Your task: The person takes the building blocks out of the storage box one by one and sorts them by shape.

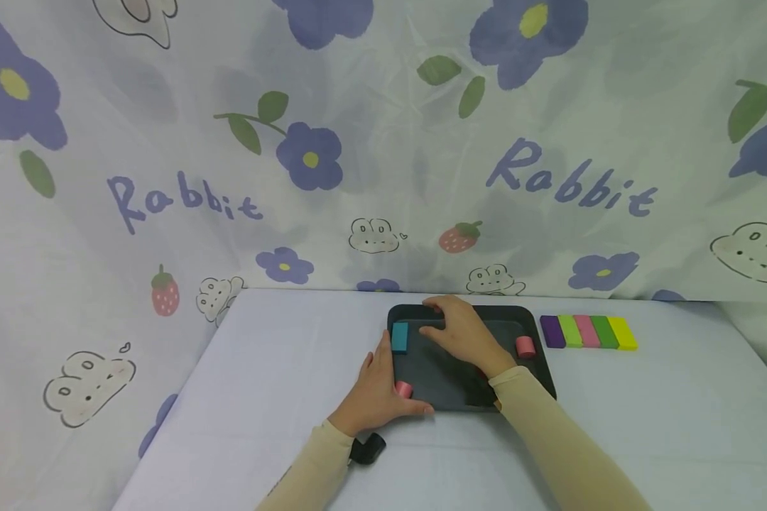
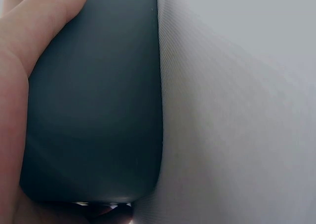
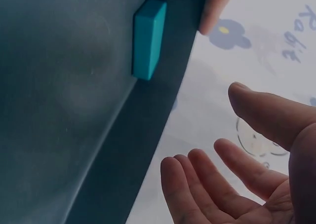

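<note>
A dark rectangular tray [image 1: 434, 369] lies on the table with a teal block [image 1: 399, 338] near its back left corner. One pink cylinder [image 1: 525, 346] sits at the tray's right side. Another pink cylinder [image 1: 404, 389] is at the front left, partly covered by my left hand [image 1: 377, 390]. That hand touches the tray's front left corner, fingers straight along the left side and thumb by the front edge. Above the back of the tray is my right hand [image 1: 463, 333], thumb and fingers apart, holding nothing. In the right wrist view, the teal block [image 3: 148, 40] stands beyond its fingertips.
A row of several coloured blocks [image 1: 589, 332], purple to yellow, lies right of the tray. A black device [image 1: 369, 448] is at my left wrist. Behind the white table [image 1: 275, 369] hangs a printed cloth [image 1: 383, 163]. My right forearm covers the tray's front right part.
</note>
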